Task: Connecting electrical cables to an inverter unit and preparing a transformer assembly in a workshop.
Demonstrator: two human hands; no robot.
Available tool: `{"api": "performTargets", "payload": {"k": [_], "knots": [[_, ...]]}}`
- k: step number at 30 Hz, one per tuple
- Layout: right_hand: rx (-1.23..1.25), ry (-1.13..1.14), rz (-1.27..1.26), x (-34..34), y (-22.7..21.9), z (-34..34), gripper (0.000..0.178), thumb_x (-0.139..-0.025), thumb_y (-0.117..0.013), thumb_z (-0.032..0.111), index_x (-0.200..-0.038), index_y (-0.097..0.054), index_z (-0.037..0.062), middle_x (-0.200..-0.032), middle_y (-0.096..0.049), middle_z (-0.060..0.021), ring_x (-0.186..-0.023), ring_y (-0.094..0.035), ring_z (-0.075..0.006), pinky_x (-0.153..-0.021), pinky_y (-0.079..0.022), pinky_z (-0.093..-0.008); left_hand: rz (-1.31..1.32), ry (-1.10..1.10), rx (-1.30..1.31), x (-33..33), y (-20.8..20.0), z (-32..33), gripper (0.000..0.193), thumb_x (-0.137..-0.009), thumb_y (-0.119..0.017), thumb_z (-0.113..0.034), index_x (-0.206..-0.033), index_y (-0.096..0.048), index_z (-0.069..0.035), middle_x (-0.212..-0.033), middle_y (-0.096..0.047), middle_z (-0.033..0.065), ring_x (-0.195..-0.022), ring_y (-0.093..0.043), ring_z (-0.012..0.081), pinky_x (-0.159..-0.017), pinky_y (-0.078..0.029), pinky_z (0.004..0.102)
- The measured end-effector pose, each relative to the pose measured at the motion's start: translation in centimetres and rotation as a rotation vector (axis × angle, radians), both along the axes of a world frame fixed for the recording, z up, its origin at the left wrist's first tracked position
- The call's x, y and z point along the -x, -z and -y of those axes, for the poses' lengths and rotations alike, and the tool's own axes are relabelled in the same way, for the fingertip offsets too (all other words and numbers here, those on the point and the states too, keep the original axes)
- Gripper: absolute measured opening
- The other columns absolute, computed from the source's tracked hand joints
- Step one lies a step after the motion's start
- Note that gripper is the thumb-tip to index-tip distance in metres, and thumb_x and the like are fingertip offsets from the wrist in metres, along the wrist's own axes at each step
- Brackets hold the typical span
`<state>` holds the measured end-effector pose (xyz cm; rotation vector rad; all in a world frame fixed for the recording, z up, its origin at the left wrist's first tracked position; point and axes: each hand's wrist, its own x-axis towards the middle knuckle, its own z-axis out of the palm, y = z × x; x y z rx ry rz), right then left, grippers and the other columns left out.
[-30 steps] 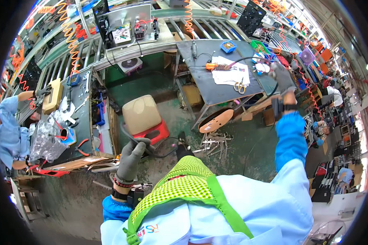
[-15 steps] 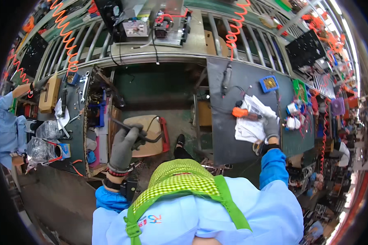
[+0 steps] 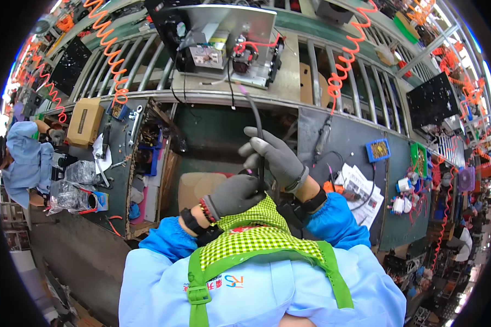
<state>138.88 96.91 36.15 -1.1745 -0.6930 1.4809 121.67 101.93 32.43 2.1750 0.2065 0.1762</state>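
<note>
Cable (image 3: 255, 111), black and bent, is in the head view before the apron (image 3: 281, 248). Left hand (image 3: 233, 197) has its grip closed around the lower part. Right hand (image 3: 278, 161) touches it higher; whether this grip is closed, I cannot tell. Papers (image 3: 360, 191) lie on the right desk (image 3: 348, 143).

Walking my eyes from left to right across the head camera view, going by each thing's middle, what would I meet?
Co-worker's light-blue sleeve → tan box → wearer's left hand → right hand → blue tray → green bin.
</note>
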Motion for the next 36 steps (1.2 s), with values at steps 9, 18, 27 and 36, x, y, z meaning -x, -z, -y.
{"api": "performTargets", "payload": {"k": [9,18,27,36], "knots": [[-0.028,0.042,0.171,-2.4,2.4,-7.1,0.034,-0.101,-0.043,0.025,-0.123,-0.055,0.0009,-0.067,-0.049,0.0034,-0.054,-0.044,-0.0033,-0.052,-0.039,-0.0190,-0.588,-0.674,-0.084,15.4,26.6,-18.3,0.023,-0.084,-0.056,-0.020,-0.092,-0.069,-0.004,-0.092,-0.068,0.0197,-0.084,-0.066,0.0361,-0.075,-0.053,0.0404],[-0.248,0.068,0.863,1.6,13.5,-26.9,0.025,-0.087,-0.059,0.005,-0.111,-0.063,-0.0003,-0.075,-0.059,-0.0047,-0.063,-0.056,-0.0109,-0.060,-0.047,-0.0256,-1.223,-0.907,0.119,37.4,58.4,-15.1,0.036,-0.082,-0.056,-0.033,-0.105,-0.069,-0.008,-0.105,-0.068,0.0168,-0.097,-0.066,0.0308,-0.082,-0.051,0.0477],[0.287,-0.471,0.747,0.0,19.1,-38.9,0.030,-0.091,-0.062,0.023,-0.109,-0.063,-0.0014,-0.072,-0.062,-0.0035,-0.063,-0.058,-0.0100,-0.060,-0.048,-0.0259,-1.338,-1.269,0.399,30.8,60.6,-13.1,0.039,-0.087,-0.054,-0.038,-0.112,-0.064,-0.009,-0.111,-0.064,0.0215,-0.105,-0.062,0.0373,-0.093,-0.045,0.0541],[0.319,-0.517,0.392,-2.7,19.8,-39.5,0.058,-0.096,-0.052,0.045,-0.120,-0.052,-0.0077,-0.080,-0.060,-0.0072,-0.070,-0.060,-0.0150,-0.068,-0.051,-0.0281,-0.831,-1.108,0.674,20.8,55.4,-19.3,0.047,-0.084,-0.056,-0.043,-0.110,-0.065,-0.005,-0.116,-0.062,0.0221,-0.110,-0.058,0.0394,-0.093,-0.047,0.0440]]}}
